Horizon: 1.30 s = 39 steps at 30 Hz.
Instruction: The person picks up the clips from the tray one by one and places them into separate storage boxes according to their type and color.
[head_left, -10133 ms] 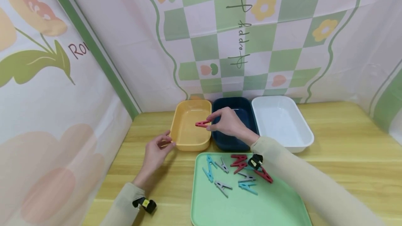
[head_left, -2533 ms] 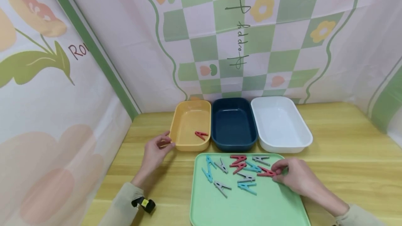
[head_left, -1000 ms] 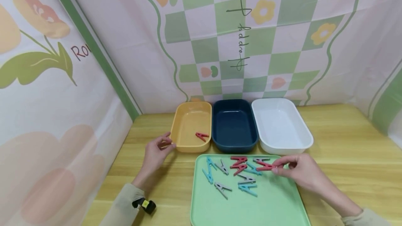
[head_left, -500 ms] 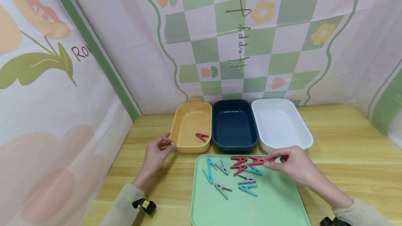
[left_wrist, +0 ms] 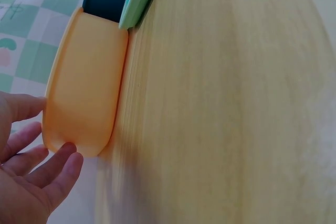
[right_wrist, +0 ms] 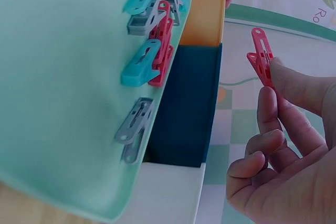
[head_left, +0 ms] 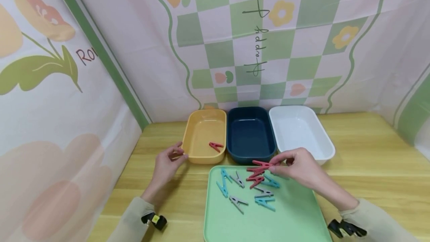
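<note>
"How many pegs?"
"Four red pegs (right_wrist: 260, 45): one in my right hand (head_left: 304, 167), one in the yellow box (head_left: 203, 132), two on the green tray (head_left: 268, 225). That tray also bears four blue pegs (right_wrist: 137, 69) and four grey pegs (right_wrist: 130, 127)."
"Boxes?"
"Three, far side: the yellow at left, one navy box (head_left: 251, 133), one white box (head_left: 300, 133) at right. One tray, near."

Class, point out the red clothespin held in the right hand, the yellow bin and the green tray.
Red clothespin (right_wrist: 261, 44): right wrist view, on its upper prong.
Yellow bin (head_left: 203, 133): head view, on its bare floor.
Green tray (head_left: 263, 225): head view, on its bare near surface.
</note>
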Available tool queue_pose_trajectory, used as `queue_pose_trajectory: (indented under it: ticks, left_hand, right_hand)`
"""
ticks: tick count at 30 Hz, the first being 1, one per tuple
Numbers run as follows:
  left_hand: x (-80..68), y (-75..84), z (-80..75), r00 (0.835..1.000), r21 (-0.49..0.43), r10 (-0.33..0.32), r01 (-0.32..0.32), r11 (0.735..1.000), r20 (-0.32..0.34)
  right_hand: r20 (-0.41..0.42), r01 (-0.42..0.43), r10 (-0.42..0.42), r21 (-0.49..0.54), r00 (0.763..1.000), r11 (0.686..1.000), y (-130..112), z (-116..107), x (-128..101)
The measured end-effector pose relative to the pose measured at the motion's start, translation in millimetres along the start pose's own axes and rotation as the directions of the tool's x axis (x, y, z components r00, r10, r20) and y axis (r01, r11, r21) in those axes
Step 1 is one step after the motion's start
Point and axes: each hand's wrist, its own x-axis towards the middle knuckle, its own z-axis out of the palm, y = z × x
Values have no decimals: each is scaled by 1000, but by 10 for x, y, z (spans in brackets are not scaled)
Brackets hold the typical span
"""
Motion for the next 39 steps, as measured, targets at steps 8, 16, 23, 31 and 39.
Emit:
queue_pose_trajectory:
  ticks: [8, 16, 23, 31, 39]
  left_hand:
    - [2, 12, 0, 1000, -8, 7, -7, 1000, 0]
    - [-4, 3, -3, 1000, -8, 6, -6, 1000, -2]
    - [-4, -3, -3, 1000, 6, 10, -10, 1000, 0]
    - [5, -12, -3, 1000, 12, 10, -10, 1000, 3]
    - [5, -13, -14, 1000, 21, -18, 18, 1000, 0]
  right_hand:
    - [0, 38, -38, -14, 999, 999, -109, 73, 171]
    - [-23, 71, -72, -56, 997, 996, -247, 196, 375]
    - [-14, 82, -83, -48, 996, 995, -354, 320, 592]
    - [-22, 70, -71, -37, 997, 997, -448, 475, 849]
    - [-23, 103, -104, -14, 994, 995, -559, 593, 1046]
